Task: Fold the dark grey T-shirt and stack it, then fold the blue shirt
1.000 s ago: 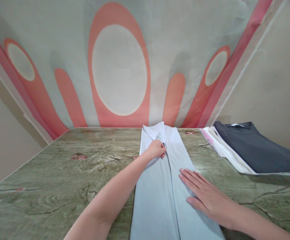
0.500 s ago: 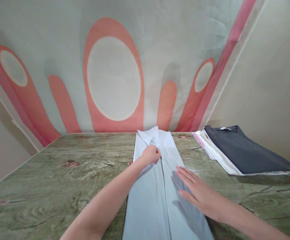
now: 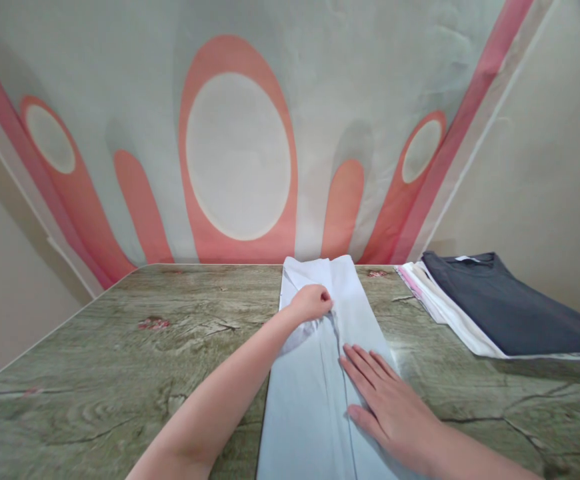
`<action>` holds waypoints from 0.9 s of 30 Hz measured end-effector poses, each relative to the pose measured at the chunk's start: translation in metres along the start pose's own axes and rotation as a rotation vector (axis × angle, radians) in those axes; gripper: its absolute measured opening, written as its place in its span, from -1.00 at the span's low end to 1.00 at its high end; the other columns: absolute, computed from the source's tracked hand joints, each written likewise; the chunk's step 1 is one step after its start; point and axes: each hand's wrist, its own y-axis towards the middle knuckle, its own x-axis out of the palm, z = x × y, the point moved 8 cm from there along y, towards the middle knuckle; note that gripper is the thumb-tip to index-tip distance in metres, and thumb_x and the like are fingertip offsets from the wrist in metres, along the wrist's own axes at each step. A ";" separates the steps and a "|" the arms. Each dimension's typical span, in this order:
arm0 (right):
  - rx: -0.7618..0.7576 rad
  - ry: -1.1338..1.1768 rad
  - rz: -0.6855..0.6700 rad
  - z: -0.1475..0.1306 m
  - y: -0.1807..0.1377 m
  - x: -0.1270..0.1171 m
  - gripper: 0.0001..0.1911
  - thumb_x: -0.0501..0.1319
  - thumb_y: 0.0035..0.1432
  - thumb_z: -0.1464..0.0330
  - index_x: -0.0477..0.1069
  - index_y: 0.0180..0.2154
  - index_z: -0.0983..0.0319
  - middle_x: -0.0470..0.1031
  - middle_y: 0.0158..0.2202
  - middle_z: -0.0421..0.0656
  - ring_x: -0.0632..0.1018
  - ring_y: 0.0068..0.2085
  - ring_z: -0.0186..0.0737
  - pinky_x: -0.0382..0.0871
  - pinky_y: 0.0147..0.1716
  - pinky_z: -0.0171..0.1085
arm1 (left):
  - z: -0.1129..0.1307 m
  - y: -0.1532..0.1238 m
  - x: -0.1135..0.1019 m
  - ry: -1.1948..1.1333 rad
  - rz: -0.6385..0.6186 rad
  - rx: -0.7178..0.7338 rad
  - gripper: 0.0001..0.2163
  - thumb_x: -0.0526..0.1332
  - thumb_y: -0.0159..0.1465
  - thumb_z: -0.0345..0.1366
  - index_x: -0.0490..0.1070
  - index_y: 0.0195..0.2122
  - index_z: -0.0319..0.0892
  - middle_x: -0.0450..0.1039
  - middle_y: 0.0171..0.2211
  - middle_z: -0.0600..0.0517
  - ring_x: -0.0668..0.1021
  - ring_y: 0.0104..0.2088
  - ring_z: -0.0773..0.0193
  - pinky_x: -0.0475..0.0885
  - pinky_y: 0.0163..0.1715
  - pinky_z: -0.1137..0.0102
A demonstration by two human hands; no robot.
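Note:
A long, narrow folded white garment (image 3: 315, 373) lies lengthwise on the green wood-grain table (image 3: 120, 360), running from the near edge to the far edge. My left hand (image 3: 313, 302) is closed in a pinch on the fabric near the garment's far end, by the centre seam. My right hand (image 3: 387, 403) lies flat with fingers stretched out on the right half of the garment, pressing it down.
A stack of folded clothes (image 3: 495, 310) with a dark grey shirt on top sits at the table's right side. A cloth backdrop with pink ovals (image 3: 237, 153) hangs behind the far edge. Beige walls stand left and right.
My right hand slid left toward the garment's centre seam and closer to me. My left hand kept its pinch, and the raised far flap now lies flatter.

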 end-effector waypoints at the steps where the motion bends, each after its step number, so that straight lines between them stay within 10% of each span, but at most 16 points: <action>1: 0.001 -0.007 0.003 -0.001 -0.004 0.001 -0.36 -0.10 0.23 0.10 -0.18 0.26 0.19 -0.16 0.28 -0.06 -0.05 0.26 -0.05 -0.09 0.19 0.04 | 0.003 -0.001 -0.010 0.050 0.126 0.031 -0.79 0.07 0.15 -0.29 0.44 -0.29 -0.24 0.48 -0.37 -0.03 0.51 -0.33 0.26 0.36 -0.25 0.42; 7: -0.011 -0.039 0.003 -0.002 -0.011 0.003 -0.36 -0.10 0.23 0.09 -0.16 0.25 0.21 -0.17 0.28 -0.03 -0.01 0.25 0.00 -0.03 0.16 0.06 | -0.013 -0.005 -0.005 0.214 0.376 -0.022 -0.50 0.15 0.14 -0.10 0.19 0.06 -0.23 0.18 0.09 -0.18 0.24 0.10 0.02 0.11 0.08 0.23; 16: -0.031 -0.040 0.043 -0.001 -0.011 0.003 -0.36 -0.06 0.22 0.10 -0.14 0.25 0.20 -0.14 0.27 -0.05 0.02 0.24 0.00 -0.02 0.16 0.03 | -0.062 0.000 -0.024 -0.008 0.506 -0.277 -0.36 0.11 -0.04 -0.59 -0.02 0.11 -0.28 0.03 0.11 -0.22 0.30 0.06 0.20 0.18 0.05 0.40; 27: -0.038 -0.023 0.050 0.000 -0.011 0.002 -0.35 -0.05 0.22 0.10 -0.15 0.25 0.20 -0.13 0.27 -0.05 0.04 0.24 0.01 -0.01 0.15 0.04 | -0.087 -0.006 -0.049 -0.134 0.139 -0.407 -0.35 0.15 -0.09 -0.53 0.18 0.10 -0.13 0.40 -0.12 -0.04 0.51 -0.34 0.32 0.37 -0.40 0.54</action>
